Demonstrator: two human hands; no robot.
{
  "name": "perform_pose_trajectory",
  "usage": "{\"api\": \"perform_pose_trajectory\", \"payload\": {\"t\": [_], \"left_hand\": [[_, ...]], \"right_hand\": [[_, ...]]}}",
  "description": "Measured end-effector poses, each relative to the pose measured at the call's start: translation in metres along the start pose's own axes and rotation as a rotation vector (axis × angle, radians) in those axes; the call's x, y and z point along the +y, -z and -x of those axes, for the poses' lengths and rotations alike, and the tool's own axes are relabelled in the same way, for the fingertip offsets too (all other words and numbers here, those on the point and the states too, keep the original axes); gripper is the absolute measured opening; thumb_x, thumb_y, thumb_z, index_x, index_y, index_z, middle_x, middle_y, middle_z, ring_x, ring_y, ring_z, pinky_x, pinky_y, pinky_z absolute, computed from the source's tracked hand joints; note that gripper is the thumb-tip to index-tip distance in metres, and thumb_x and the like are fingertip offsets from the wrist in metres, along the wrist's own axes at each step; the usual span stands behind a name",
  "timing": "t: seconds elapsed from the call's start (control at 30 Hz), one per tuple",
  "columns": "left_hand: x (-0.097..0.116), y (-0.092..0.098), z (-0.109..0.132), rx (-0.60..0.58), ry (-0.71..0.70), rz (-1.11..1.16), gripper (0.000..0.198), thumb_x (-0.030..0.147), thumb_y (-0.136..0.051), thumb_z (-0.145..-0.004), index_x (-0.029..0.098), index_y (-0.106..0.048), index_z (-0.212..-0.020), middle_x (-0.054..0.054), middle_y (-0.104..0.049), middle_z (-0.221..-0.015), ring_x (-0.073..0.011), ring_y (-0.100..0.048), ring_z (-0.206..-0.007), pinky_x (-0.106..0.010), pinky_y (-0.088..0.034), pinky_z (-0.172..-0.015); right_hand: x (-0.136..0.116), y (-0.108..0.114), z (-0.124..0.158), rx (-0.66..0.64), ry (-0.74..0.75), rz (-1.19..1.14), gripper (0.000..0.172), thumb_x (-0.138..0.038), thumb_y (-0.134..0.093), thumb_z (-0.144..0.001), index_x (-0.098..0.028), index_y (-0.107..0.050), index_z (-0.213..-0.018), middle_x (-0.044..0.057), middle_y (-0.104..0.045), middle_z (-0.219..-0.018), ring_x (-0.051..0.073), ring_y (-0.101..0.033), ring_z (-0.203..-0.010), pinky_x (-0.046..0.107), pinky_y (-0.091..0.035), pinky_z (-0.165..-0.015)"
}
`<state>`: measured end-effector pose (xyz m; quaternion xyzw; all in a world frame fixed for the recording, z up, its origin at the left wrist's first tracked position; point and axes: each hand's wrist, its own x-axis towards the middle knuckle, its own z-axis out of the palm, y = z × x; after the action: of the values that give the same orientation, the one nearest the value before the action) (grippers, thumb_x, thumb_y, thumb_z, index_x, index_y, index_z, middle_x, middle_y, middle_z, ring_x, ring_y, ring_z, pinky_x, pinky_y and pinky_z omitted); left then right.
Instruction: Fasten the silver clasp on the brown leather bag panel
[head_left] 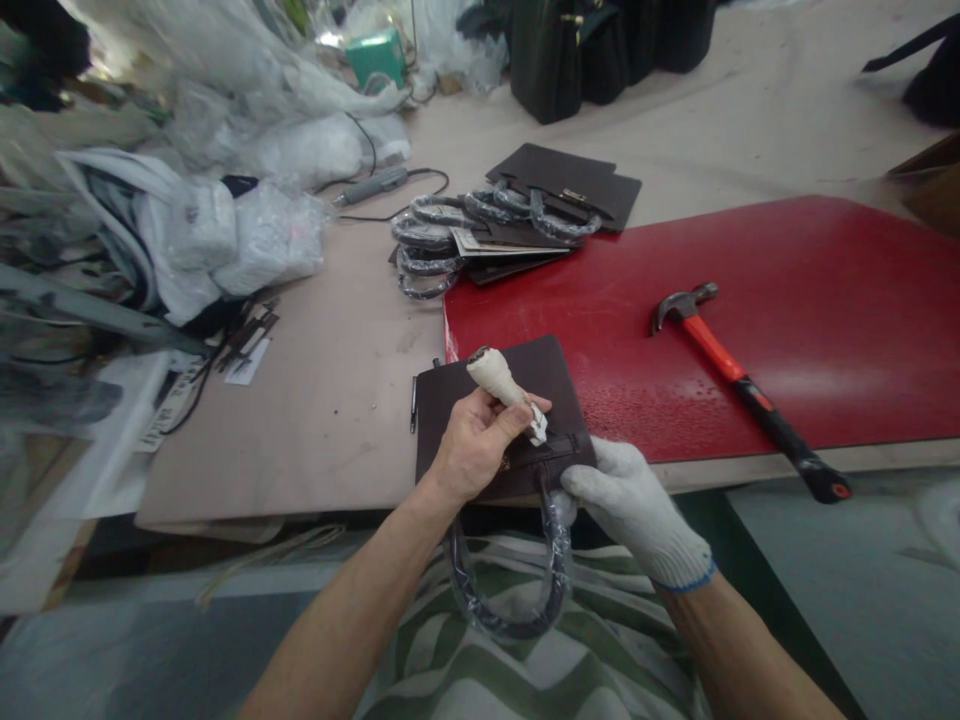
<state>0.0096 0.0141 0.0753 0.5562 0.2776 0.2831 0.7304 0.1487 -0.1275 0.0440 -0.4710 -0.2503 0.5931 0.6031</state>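
A dark brown leather bag panel (pixel 559 372) lies at the table's front edge, with a plastic-wrapped handle (pixel 506 625) hanging from it toward my lap. My bare left hand (pixel 474 440) is closed around a white-wrapped tool (pixel 496 375) with a dark end at the top. Its lower, whitish end meets the panel near a strap; the exact tip is hard to make out. My right hand (pixel 634 505), in a white knit glove, pinches the panel's near right edge beside the handle's base.
A claw hammer (pixel 724 350) with a red and black grip lies on the red mat (pixel 795 260). Beyond are stacked panels with wrapped handles (pixel 525 215), a grey corded tool (pixel 373 187), and black bags (pixel 547 60). Plastic-wrapped items (pixel 270 230) crowd the left; a pen (pixel 413 404) lies beside the panel.
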Motion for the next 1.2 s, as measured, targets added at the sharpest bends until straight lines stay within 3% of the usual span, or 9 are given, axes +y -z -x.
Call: {"api": "perform_pose_trajectory", "payload": {"t": [0.33,0.53,0.8,1.03,1.2], "left_hand": [[0.003,-0.008,0.008,0.013,-0.054,-0.137,0.040,0.051,-0.077,-0.088,0.013,-0.075,-0.099,-0.010,-0.077,-0.093,-0.0173,-0.068,-0.079,-0.028,-0.055,-0.076],[0.000,-0.015,0.013,0.023,-0.092,-0.224,0.030,0.042,-0.075,-0.090,0.014,-0.073,-0.102,-0.010,-0.078,-0.097,-0.0187,-0.071,-0.082,-0.029,-0.057,-0.076],[-0.002,-0.016,0.013,0.025,-0.097,-0.279,0.023,0.034,-0.073,-0.090,0.015,-0.073,-0.104,-0.010,-0.079,-0.102,-0.0200,-0.073,-0.085,-0.030,-0.059,-0.081],[-0.005,-0.014,-0.003,0.004,-0.161,-0.386,0.020,0.027,-0.070,-0.089,0.016,-0.073,-0.105,-0.008,-0.079,-0.100,-0.0196,-0.073,-0.084,-0.031,-0.057,-0.082],[-0.020,-0.006,-0.019,-0.013,-0.212,-0.500,0.019,0.024,-0.068,-0.088,0.016,-0.072,-0.105,-0.008,-0.079,-0.098,-0.0208,-0.073,-0.086,-0.033,-0.056,-0.084]], "right_hand": [[0.005,-0.008,0.002,0.089,-0.001,-0.077,0.028,-0.039,-0.086,-0.073,-0.015,-0.073,-0.076,0.004,-0.066,-0.064,0.016,-0.056,-0.052,0.028,-0.049,-0.049],[0.004,-0.012,0.000,0.134,-0.006,-0.059,0.022,-0.034,-0.082,-0.073,-0.015,-0.072,-0.076,0.003,-0.064,-0.064,0.015,-0.054,-0.051,0.027,-0.046,-0.048],[0.004,-0.014,-0.001,0.154,-0.015,-0.080,0.027,-0.036,-0.084,-0.071,-0.015,-0.069,-0.076,0.002,-0.063,-0.063,0.014,-0.052,-0.050,0.027,-0.043,-0.048],[0.004,-0.011,-0.010,0.207,-0.002,-0.041,0.029,-0.034,-0.083,-0.071,-0.014,-0.072,-0.089,0.004,-0.070,-0.080,0.017,-0.060,-0.067,0.029,-0.051,-0.063],[0.002,-0.014,-0.025,0.318,-0.084,0.035,0.025,-0.033,-0.078,-0.067,-0.015,-0.069,-0.082,0.003,-0.066,-0.069,0.016,-0.058,-0.056,0.028,-0.049,-0.053]]}}
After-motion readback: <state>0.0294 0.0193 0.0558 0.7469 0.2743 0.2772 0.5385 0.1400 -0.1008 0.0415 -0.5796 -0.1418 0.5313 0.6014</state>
